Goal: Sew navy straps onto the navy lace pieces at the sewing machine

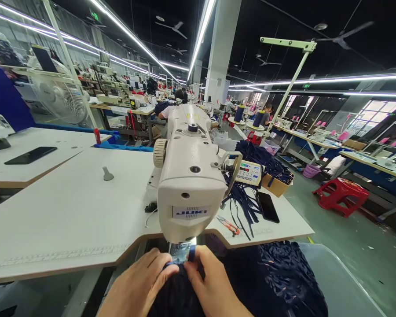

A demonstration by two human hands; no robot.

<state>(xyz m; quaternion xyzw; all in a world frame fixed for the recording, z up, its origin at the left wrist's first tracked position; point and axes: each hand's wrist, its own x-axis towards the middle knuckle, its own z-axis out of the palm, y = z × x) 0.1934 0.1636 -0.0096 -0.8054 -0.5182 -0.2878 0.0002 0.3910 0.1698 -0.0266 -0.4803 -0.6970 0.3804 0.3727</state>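
A white JUKI sewing machine (191,185) stands in front of me, its head end facing my hands. Below its lit needle area, my left hand (145,275) pinches dark navy fabric (178,293) from the left. My right hand (209,277) is closed on a short navy strip (192,253), its thumb and forefinger together close to the machine's foot. The fabric hangs down between both hands toward my lap. The needle itself is hidden under the machine head.
Red-handled thread snips (229,225), navy strips (246,204) and a black phone (268,207) lie right of the machine, near a control panel (248,173). A clear bin (343,273) with navy pieces stands low right. A metal piece (107,174) lies on the white table (69,211).
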